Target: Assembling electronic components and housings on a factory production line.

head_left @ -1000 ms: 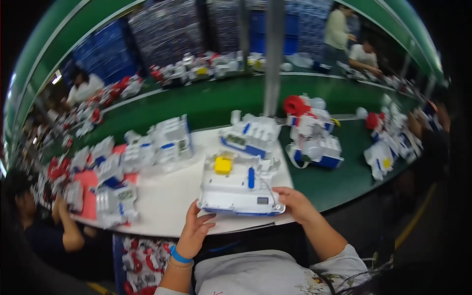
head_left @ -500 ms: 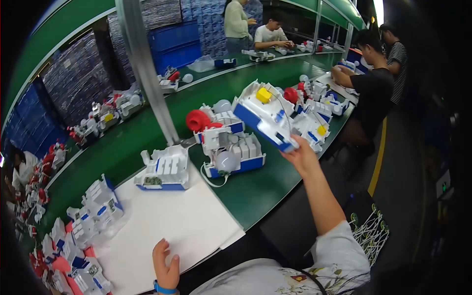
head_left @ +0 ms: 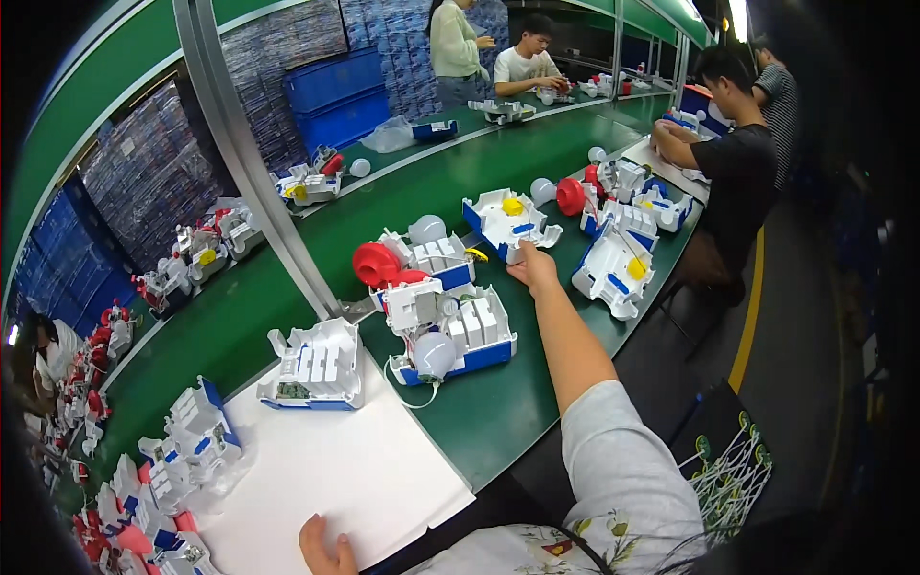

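My right hand (head_left: 534,268) reaches out over the green table and grips the near edge of a white and blue plastic housing (head_left: 495,228), open side up, with a round yellow part inside. The housing is level, beside other units; whether it rests on the table I cannot tell. My left hand (head_left: 326,548) is at the lower edge over the white sheet (head_left: 326,470), empty, thumb and fingers apart. On the sheet's far end stands a white and blue housing (head_left: 318,369) with several white compartments and a bit of green circuit board.
Units with a white bulb (head_left: 435,356) and a red horn-shaped part (head_left: 375,264) stand mid-table. Another open housing (head_left: 613,268) lies right of my hand. A metal post (head_left: 254,163) rises at the table's far edge. A co-worker (head_left: 738,144) sits at right. Wired parts (head_left: 733,470) lie lower right.
My right hand has moved away from me and left with the housing, which has gone from tilted and raised to level among the other units. My left hand has dropped toward the lower edge.
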Tool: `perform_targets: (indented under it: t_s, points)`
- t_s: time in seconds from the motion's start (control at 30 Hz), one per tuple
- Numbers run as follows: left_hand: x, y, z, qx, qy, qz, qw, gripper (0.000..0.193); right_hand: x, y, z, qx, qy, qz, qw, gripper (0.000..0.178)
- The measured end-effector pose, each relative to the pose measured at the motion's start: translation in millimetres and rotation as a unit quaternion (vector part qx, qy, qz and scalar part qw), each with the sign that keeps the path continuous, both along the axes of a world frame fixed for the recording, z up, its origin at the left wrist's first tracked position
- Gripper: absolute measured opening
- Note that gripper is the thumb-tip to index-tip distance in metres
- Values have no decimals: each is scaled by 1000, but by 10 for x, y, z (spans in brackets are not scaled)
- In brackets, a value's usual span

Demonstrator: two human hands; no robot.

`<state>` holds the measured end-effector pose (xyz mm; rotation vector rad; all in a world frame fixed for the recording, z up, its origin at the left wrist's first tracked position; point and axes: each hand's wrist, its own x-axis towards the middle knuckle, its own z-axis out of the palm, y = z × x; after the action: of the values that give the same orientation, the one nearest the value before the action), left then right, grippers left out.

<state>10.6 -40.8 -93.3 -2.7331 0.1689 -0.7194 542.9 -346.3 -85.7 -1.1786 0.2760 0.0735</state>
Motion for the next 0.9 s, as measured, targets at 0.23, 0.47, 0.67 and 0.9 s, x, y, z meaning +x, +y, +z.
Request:
perform_targets:
  t_s: [0.23,0.47,0.67,0.9]
  points:
    - [91,-507,234,-455,0,146,878,33,-18,-97,165,-201,44,68,976,58]
    - [60,170,-9,222,-9,-129,966,33,-1200,-741,540,-370,-320,-56,870,33]
    - [88,45,8,186,-41,-183,965,31,-925,-2090,-240,-463,-155,-303,818,50]
    - [-11,-242,52,-128,-25,-26,991,29,-881,-1828,-103,-389,-95,-70,914,63]
